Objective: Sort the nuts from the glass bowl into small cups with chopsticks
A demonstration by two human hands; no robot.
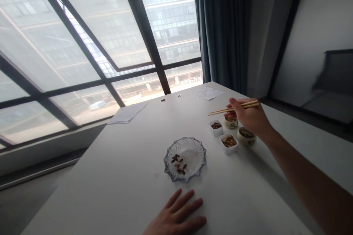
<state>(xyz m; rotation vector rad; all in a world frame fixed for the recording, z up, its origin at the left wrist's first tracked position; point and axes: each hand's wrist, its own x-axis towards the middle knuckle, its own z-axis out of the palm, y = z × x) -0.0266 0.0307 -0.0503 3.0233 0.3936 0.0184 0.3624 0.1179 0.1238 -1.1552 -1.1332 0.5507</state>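
Note:
My right hand (249, 117) is closed around a pair of wooden chopsticks (223, 111), whose tips point left above the small containers. Below them stand a white square cup (216, 132) with dark brown pieces and another white square cup (228, 149) with lighter brown pieces. Beside these are two round cream cups with dark markings, a far one (230, 125) partly behind my fingers and a near one (246, 141). A scalloped glass plate (199, 161) holds several small dark brown pieces (179, 165) on its left half. My left hand (180, 214) lies flat, fingers spread, just in front of the plate.
All this stands on a white table (121, 176). Paper sheets (128, 113) lie at its far left edge, and a crumpled white sheet (209, 93) lies at the back. Large windows (104, 25) and a dark blue curtain (223, 33) rise behind the table.

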